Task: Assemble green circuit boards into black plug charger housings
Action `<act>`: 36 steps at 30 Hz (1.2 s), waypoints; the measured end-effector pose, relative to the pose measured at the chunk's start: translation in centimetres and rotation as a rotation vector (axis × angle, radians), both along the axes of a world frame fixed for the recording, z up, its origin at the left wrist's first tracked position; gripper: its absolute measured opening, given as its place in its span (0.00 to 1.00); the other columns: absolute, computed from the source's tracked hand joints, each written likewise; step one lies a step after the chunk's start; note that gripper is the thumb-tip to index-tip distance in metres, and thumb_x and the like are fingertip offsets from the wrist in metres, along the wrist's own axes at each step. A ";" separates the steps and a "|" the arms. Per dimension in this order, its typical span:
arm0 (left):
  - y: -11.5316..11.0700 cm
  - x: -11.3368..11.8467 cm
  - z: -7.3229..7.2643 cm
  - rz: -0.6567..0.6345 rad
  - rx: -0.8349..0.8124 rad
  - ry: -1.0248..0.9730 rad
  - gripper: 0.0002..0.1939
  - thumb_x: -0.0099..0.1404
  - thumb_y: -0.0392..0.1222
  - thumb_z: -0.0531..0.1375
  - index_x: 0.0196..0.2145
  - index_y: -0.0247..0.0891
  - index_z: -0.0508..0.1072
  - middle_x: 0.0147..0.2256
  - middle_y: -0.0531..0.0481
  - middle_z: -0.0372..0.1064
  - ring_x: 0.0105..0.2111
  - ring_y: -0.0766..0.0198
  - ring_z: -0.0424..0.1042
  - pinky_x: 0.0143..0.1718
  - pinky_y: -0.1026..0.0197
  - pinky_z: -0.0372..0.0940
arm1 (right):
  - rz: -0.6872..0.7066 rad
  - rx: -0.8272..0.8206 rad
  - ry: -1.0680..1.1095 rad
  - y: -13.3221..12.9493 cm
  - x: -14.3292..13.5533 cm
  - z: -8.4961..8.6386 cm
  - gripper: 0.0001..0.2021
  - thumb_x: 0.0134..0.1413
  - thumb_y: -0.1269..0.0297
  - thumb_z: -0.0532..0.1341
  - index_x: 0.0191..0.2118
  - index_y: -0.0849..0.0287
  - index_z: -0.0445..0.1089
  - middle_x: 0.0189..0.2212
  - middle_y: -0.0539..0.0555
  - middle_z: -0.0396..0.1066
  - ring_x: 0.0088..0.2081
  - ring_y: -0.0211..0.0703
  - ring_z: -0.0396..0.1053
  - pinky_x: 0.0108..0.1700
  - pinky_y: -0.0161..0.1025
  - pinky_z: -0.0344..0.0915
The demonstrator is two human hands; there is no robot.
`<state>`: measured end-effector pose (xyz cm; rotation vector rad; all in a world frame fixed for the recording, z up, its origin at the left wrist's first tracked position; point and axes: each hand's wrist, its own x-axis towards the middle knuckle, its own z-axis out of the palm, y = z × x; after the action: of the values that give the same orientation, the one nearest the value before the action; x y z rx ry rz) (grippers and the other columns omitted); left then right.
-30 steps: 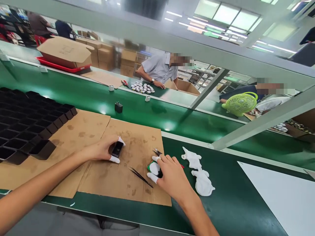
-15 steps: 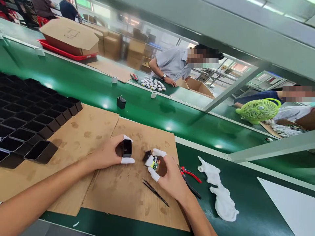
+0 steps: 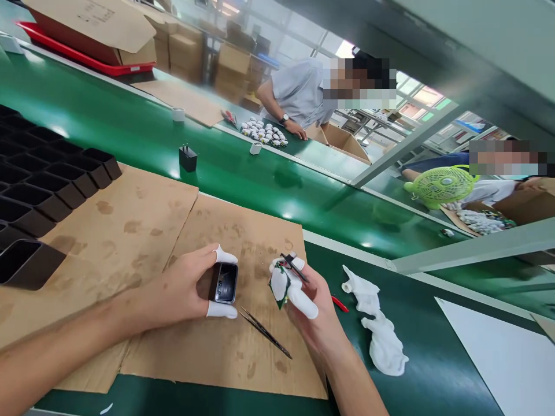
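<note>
Over stained brown cardboard (image 3: 208, 352), the left hand (image 3: 180, 289) grips a black rectangular casing (image 3: 226, 283); the right hand (image 3: 318, 312) pinches, apparently, a white-and-green circuit board (image 3: 280, 284). A co-worker (image 3: 297, 86) leans beyond the glossy green surface (image 3: 225, 173).

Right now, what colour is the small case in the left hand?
The small case is black, showing best in the head view.

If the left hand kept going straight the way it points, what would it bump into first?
Probably the small white-and-green circuit assembly in the right hand. Depth is unclear, though: the left hand might first brush the slim black tweezers on the brown cardboard sheet.
</note>
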<state>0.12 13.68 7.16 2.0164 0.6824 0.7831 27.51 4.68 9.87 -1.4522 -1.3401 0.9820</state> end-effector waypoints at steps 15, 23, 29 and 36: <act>-4.0 1.5 0.6 0.003 -0.155 -0.243 0.30 0.62 0.48 0.82 0.56 0.47 0.74 0.44 0.53 0.76 0.41 0.58 0.79 0.42 0.57 0.74 | 0.138 0.215 0.362 -3.2 -2.2 0.9 0.41 0.42 0.43 0.86 0.62 0.44 0.80 0.55 0.62 0.82 0.58 0.73 0.82 0.59 0.62 0.82; -4.0 1.6 0.6 -0.022 0.038 -0.237 0.28 0.68 0.45 0.79 0.59 0.46 0.73 0.47 0.50 0.77 0.43 0.59 0.80 0.44 0.61 0.75 | 0.207 0.156 0.370 -2.4 -3.6 2.8 0.29 0.52 0.58 0.85 0.59 0.43 0.83 0.52 0.58 0.84 0.51 0.62 0.85 0.55 0.55 0.84; -3.9 1.4 0.5 -0.029 0.092 -0.216 0.27 0.69 0.43 0.78 0.59 0.45 0.72 0.46 0.48 0.77 0.43 0.58 0.80 0.43 0.60 0.74 | 0.199 0.182 0.234 -2.5 -3.8 2.7 0.34 0.44 0.59 0.89 0.58 0.45 0.83 0.51 0.58 0.85 0.52 0.61 0.85 0.55 0.53 0.85; -4.0 1.5 0.7 -0.011 0.097 -0.184 0.27 0.68 0.45 0.78 0.58 0.44 0.72 0.44 0.50 0.76 0.40 0.59 0.78 0.41 0.60 0.74 | 0.174 0.176 0.153 -2.8 -3.9 2.3 0.35 0.43 0.59 0.90 0.58 0.43 0.84 0.52 0.59 0.85 0.52 0.63 0.85 0.53 0.54 0.87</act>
<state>1.61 9.73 7.82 2.0020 0.5362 0.9985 23.56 1.89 12.19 -1.1213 -1.4191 1.0361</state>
